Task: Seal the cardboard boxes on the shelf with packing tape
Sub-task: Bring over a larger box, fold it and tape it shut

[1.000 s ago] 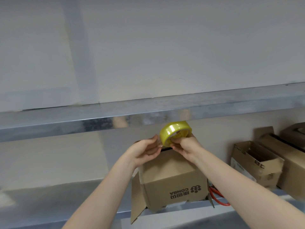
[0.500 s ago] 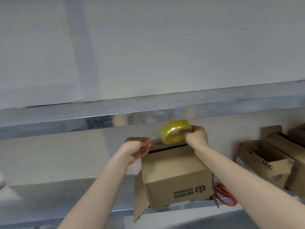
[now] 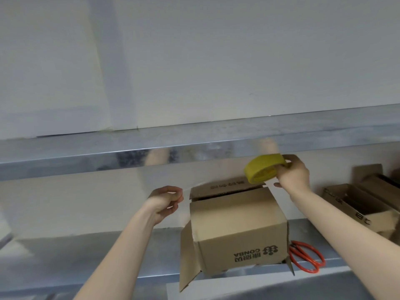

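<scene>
A cardboard box [image 3: 236, 226] printed CONBA upside down stands on the metal shelf [image 3: 86, 256]. A dark gap shows between its top flaps, and loose flaps stick out at its lower corners. My right hand [image 3: 292, 176] grips a yellow roll of packing tape [image 3: 263, 167] above the box's back right corner. My left hand [image 3: 166, 200] hovers left of the box top with thumb and fingers pinched together, as on the tape's free end. The clear strip between hand and roll is barely visible.
Red-handled scissors [image 3: 307, 258] lie on the shelf right of the box. Open cardboard boxes [image 3: 357, 208] stand further right. The upper shelf's metal edge [image 3: 194, 146] runs close above my hands. A pale wall lies behind.
My hands were together at the roll; now they are apart. The right hand carried the roll to the right, and the left hand drew away to the left with its fingers pinched.
</scene>
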{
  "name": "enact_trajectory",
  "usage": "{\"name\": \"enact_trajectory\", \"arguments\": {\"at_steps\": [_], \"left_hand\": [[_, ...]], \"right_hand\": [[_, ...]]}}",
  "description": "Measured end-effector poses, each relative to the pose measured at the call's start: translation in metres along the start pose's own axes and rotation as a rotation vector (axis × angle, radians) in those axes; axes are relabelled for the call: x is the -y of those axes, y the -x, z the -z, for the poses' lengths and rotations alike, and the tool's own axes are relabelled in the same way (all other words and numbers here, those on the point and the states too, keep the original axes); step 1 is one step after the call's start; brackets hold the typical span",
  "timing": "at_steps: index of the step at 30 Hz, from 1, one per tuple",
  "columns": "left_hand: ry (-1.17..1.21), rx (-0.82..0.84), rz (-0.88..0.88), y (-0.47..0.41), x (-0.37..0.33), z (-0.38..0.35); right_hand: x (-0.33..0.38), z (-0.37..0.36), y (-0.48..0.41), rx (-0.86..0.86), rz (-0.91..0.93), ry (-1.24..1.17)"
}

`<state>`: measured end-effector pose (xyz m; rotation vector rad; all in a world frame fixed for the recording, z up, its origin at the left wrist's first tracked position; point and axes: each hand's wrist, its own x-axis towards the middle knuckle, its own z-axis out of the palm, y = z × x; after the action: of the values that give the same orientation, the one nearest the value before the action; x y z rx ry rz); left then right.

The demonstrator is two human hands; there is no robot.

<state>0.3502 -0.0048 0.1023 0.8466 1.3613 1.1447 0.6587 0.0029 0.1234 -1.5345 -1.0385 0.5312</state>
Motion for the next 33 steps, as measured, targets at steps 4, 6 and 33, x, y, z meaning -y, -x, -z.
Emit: {"name": "enact_trajectory", "arguments": {"at_steps": [4, 6, 33], "left_hand": [[0.013, 0.055, 0.023, -0.006, 0.011, -0.002], [-0.007, 0.09, 0.025, -0.009, 0.016, -0.005], [-0.062, 0.059, -0.027, -0.032, 0.066, 0.015]], "right_hand": [[-0.005, -0.007, -0.002, -0.05, -0.195, -0.155], [-0.008, -0.01, -0.001, -0.029, -0.192, -0.166], [-0.043, -0.026, 0.008, 0.29, -0.288, -0.167]]}}
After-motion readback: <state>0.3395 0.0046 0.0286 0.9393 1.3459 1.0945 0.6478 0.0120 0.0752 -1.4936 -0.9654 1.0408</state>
